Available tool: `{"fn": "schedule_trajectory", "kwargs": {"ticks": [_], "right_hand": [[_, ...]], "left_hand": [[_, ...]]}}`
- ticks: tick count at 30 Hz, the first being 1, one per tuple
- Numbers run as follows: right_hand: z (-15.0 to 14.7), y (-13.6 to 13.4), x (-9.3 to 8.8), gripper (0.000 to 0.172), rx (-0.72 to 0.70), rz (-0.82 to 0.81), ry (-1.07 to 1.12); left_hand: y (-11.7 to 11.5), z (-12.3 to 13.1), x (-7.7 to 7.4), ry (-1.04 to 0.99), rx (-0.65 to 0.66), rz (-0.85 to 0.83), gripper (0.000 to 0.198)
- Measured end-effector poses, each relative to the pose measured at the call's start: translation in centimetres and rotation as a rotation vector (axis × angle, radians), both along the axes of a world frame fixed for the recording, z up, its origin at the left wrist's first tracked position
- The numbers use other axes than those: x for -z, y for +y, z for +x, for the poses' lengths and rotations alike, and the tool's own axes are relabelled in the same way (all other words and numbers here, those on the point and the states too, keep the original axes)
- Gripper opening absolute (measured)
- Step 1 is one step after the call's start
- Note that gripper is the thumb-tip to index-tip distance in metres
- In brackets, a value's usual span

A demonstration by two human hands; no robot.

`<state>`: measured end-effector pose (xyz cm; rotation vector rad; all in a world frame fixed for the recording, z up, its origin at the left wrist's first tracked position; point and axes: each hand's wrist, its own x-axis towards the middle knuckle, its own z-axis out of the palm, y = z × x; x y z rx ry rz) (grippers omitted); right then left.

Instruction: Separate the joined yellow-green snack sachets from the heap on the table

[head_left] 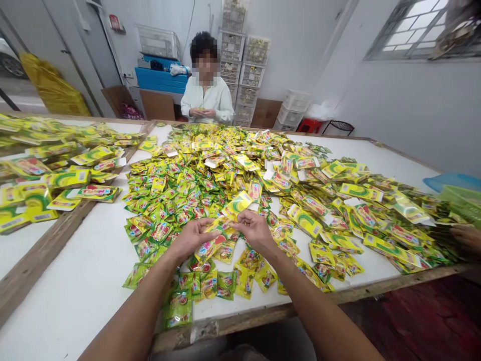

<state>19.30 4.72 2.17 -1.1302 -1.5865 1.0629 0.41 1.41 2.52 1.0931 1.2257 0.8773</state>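
Observation:
My left hand (194,237) is closed around a small yellow carton (211,246) with fruit pictures and bright lettering, its thumb lying across the front. At the carton's upper end, my right hand (256,229) pinches with thumb and fingertips; whether a sachet is between them I cannot make out. Just beyond the fingers, another yellow carton (240,203) with a green curved stripe lies tilted. Loose yellow and green sachets (208,285) are spread on the white table below my hands. A large heap of green sachets (180,188) rises in front of them.
Flat yellow cartons (349,193) cover the right side; more cartons (71,178) lie left past a wooden strip (48,253). A co-worker (206,98) sits opposite, holding something small. Another person's hand (468,235) is at the right edge, near a green basket (464,200).

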Motion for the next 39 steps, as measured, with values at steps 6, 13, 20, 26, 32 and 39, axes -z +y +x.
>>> {"fn": "schedule_trajectory", "kwargs": {"ticks": [6, 13, 20, 26, 32, 39], "right_hand": [[0.3, 0.0, -0.2, 0.037, -0.074, -0.148, 0.033], [0.2, 2.1, -2.3, 0.039, -0.329, -0.266, -0.125], [-0.7, 2.9, -2.5, 0.036, -0.441, -0.295, -0.222], [-0.5, 3.0, -2.3, 0.036, -0.465, -0.318, -0.246], [-0.5, 1.3, -0.5, 0.033, 0.044, -0.164, -0.419], [-1.7, -1.4, 2.7, 0.032, 0.283, 0.031, -1.136]], "left_hand": [[0.0, -0.1, -0.1, -0.121, 0.047, -0.013, 0.063], [0.1, -0.3, -0.6, -0.154, 0.020, -0.059, 0.067], [0.4, -0.7, 0.1, -0.163, -0.005, -0.117, 0.058], [0.3, -0.3, 0.2, -0.127, 0.010, -0.080, 0.056], [0.8, -0.8, 0.7, -0.111, -0.192, -0.065, 0.056], [1.2, -1.3, 1.3, -0.029, -0.291, -0.046, 0.053]]}}
